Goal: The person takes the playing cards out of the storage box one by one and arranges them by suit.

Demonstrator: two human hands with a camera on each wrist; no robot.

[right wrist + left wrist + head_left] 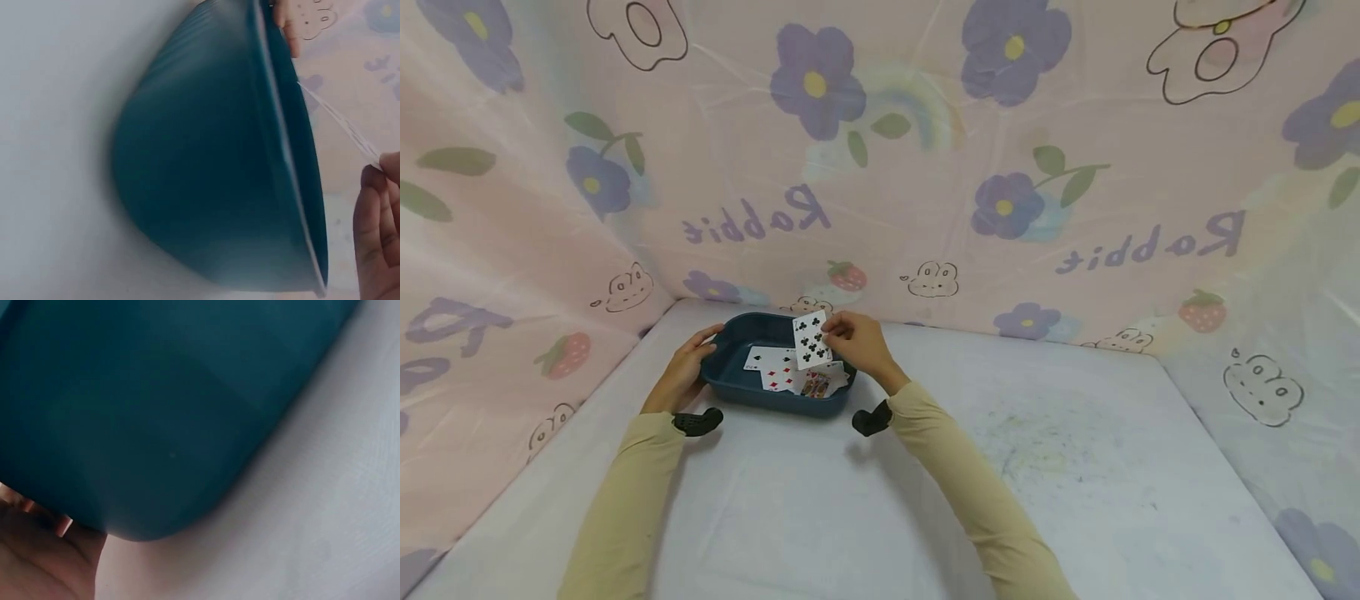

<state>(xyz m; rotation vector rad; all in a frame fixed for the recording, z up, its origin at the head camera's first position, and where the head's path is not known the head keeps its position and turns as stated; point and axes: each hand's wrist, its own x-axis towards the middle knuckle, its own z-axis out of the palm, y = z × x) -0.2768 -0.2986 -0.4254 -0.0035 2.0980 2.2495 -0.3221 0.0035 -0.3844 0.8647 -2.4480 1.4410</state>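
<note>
A dark teal basin [730,394] stands on the table, with several playing cards [780,380] lying face up inside, among them a diamonds card and a face card. My left hand [681,372] holds the basin's left end, its fingers at the rim. Between thumb and fingers, my right hand [861,340] pinches a clubs playing card [809,340], held tilted over the basin's right part. In the right wrist view that card [344,124] shows nearly edge-on, and its lower end drops behind the rim. The left wrist view shows mostly the basin's outer wall [169,425].
A white cloth covers the table [1037,467], with faint stains on its right half. A printed curtain [910,208] with flowers and rabbits rises right behind the basin and along both sides. Dark straps [698,422] sit at both wrists.
</note>
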